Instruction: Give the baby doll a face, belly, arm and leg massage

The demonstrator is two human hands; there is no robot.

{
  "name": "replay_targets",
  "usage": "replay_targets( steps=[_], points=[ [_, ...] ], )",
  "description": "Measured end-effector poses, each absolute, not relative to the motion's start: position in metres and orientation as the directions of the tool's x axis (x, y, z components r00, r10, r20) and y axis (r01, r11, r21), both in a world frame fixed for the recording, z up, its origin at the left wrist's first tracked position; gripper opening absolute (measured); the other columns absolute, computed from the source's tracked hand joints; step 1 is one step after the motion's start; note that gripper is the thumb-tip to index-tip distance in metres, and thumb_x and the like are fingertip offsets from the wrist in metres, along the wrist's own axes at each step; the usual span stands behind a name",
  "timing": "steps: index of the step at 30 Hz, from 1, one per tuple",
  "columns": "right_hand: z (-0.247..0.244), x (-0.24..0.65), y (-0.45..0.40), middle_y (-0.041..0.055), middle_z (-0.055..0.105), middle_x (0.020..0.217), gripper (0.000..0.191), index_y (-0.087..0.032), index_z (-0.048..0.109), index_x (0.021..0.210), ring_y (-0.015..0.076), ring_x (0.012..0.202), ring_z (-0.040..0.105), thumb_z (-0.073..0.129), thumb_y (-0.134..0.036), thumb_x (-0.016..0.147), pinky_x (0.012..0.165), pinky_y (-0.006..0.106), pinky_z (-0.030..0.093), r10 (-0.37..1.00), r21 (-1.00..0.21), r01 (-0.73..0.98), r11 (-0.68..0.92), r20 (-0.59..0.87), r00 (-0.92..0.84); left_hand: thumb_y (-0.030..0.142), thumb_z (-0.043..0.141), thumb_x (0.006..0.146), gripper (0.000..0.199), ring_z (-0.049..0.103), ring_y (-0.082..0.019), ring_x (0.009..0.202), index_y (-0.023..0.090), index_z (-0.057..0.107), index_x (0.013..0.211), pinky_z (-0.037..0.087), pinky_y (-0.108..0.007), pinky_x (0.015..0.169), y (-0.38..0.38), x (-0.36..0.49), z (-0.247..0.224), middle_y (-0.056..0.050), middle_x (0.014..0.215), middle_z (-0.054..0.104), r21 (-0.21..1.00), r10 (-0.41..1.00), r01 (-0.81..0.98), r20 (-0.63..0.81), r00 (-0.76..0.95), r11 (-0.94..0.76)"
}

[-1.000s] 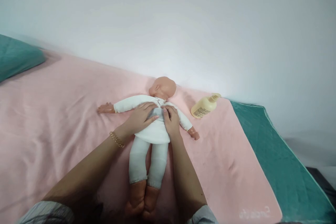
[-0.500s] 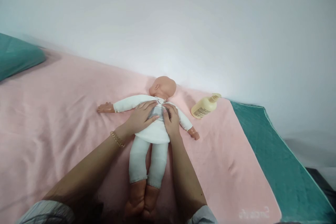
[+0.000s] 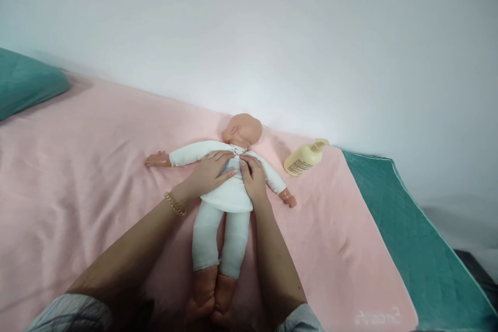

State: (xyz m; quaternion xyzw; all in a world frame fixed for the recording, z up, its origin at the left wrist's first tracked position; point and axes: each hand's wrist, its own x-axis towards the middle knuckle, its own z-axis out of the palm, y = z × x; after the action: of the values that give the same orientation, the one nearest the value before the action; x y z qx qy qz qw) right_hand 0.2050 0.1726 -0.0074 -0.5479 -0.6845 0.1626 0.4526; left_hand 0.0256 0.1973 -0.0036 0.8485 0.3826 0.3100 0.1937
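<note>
A baby doll (image 3: 227, 198) with a white cloth body and bare plastic head, hands and feet lies face down on the pink sheet, its head toward the wall. My left hand (image 3: 212, 172) lies flat on the left side of the doll's upper back, fingers stretched and thumb spread toward the middle. On the right side of the back rests my right hand (image 3: 253, 177), its fingers extended and pointing up and inward. The fingertips of both hands are close together below the neck. Neither hand holds anything.
A yellow pump bottle (image 3: 304, 160) lies tilted on the pink sheet (image 3: 330, 249), right of the doll. Green bedding (image 3: 412, 228) shows along the right edge, and a green pillow (image 3: 31, 83) is at the far left. Behind the bed rises a pale wall (image 3: 249, 36).
My right hand's fingertips have shifted slightly inward, nearer my left fingertips. Both hands remain on the doll's back.
</note>
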Motion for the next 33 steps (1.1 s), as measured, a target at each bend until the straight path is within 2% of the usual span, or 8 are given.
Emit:
replay_targets(
  steps=[7, 16, 21, 23, 25, 27, 29, 33],
  points=[
    [-0.009, 0.206, 0.172, 0.0113, 0.062, 0.133, 0.038, -0.017, 0.061, 0.126, 0.0236, 0.13, 0.051, 0.043, -0.035, 0.098, 0.114, 0.042, 0.035, 0.905, -0.702, 0.627, 0.337, 0.425, -0.011, 0.048, 0.04, 0.099, 0.055, 0.045, -0.026, 0.134, 0.014, 0.048, 0.14, 0.033, -0.045, 0.113, 0.197, 0.029, -0.01, -0.012, 0.146, 0.052, 0.554, 0.769, 0.534, 0.428, 0.475, -0.639],
    [-0.01, 0.205, 0.173, 0.0108, 0.065, 0.129, 0.039, -0.018, 0.064, 0.124, 0.0239, 0.126, 0.054, 0.039, -0.037, 0.1, 0.112, 0.045, 0.038, 0.905, -0.692, 0.637, 0.339, 0.424, -0.022, 0.047, 0.043, 0.098, 0.05, 0.049, -0.026, 0.13, 0.015, 0.055, 0.134, 0.036, -0.045, 0.111, 0.196, 0.03, -0.003, -0.01, 0.14, 0.058, 0.596, 0.791, 0.524, 0.408, 0.456, -0.609],
    [0.0, 0.214, 0.164, 0.0122, 0.056, 0.137, 0.04, -0.02, 0.058, 0.131, 0.0239, 0.131, 0.048, 0.045, -0.039, 0.098, 0.114, 0.046, 0.036, 0.881, -0.676, 0.64, 0.366, 0.473, -0.005, 0.04, 0.047, 0.097, 0.039, 0.053, -0.025, 0.127, 0.017, 0.061, 0.125, 0.038, -0.044, 0.111, 0.191, 0.026, 0.007, -0.009, 0.132, 0.064, 0.669, 0.785, 0.424, 0.445, 0.431, -0.611],
    [0.011, 0.222, 0.157, 0.0123, 0.056, 0.133, 0.037, -0.021, 0.061, 0.127, 0.0248, 0.127, 0.05, 0.049, -0.039, 0.097, 0.11, 0.046, 0.04, 0.86, -0.669, 0.643, 0.373, 0.51, 0.032, 0.038, 0.047, 0.097, 0.034, 0.057, -0.024, 0.121, 0.018, 0.065, 0.118, 0.041, -0.042, 0.108, 0.189, 0.02, 0.016, -0.009, 0.125, 0.067, 0.713, 0.801, 0.377, 0.463, 0.38, -0.591],
    [0.024, 0.231, 0.147, 0.011, 0.063, 0.117, 0.031, -0.022, 0.068, 0.113, 0.0246, 0.113, 0.057, 0.05, -0.039, 0.096, 0.097, 0.042, 0.048, 0.861, -0.707, 0.598, 0.379, 0.506, 0.054, 0.038, 0.047, 0.097, 0.031, 0.06, -0.023, 0.116, 0.019, 0.068, 0.11, 0.043, -0.04, 0.105, 0.184, 0.013, 0.029, -0.007, 0.119, 0.07, 0.749, 0.814, 0.336, 0.463, 0.35, -0.571],
    [0.037, 0.24, 0.137, 0.0075, 0.066, 0.095, 0.03, -0.021, 0.073, 0.092, 0.0216, 0.093, 0.062, 0.049, -0.039, 0.097, 0.083, 0.037, 0.051, 0.91, -0.787, 0.492, 0.371, 0.415, -0.021, 0.04, 0.048, 0.097, 0.031, 0.061, -0.023, 0.113, 0.021, 0.07, 0.106, 0.046, -0.037, 0.101, 0.177, 0.006, 0.045, -0.005, 0.115, 0.071, 0.782, 0.81, 0.294, 0.413, 0.415, -0.549],
    [0.046, 0.247, 0.129, 0.0044, 0.065, 0.08, 0.033, -0.021, 0.074, 0.08, 0.0191, 0.08, 0.062, 0.051, -0.039, 0.097, 0.075, 0.034, 0.05, 0.948, -0.862, 0.401, 0.311, 0.253, -0.191, 0.044, 0.047, 0.097, 0.033, 0.063, -0.022, 0.107, 0.022, 0.07, 0.104, 0.048, -0.034, 0.094, 0.169, -0.001, 0.06, -0.003, 0.112, 0.072, 0.808, 0.774, 0.281, 0.302, 0.557, -0.518],
    [0.05, 0.25, 0.12, 0.0028, 0.069, 0.076, 0.03, -0.024, 0.077, 0.081, 0.0187, 0.079, 0.062, 0.055, -0.038, 0.095, 0.075, 0.033, 0.051, 0.906, -0.889, 0.401, 0.222, 0.036, -0.421, 0.047, 0.044, 0.098, 0.039, 0.064, -0.02, 0.085, 0.022, 0.071, 0.109, 0.049, -0.031, 0.077, 0.156, -0.012, 0.079, -0.002, 0.105, 0.073, 0.828, 0.614, 0.319, 0.038, 0.789, -0.461]
  ],
)
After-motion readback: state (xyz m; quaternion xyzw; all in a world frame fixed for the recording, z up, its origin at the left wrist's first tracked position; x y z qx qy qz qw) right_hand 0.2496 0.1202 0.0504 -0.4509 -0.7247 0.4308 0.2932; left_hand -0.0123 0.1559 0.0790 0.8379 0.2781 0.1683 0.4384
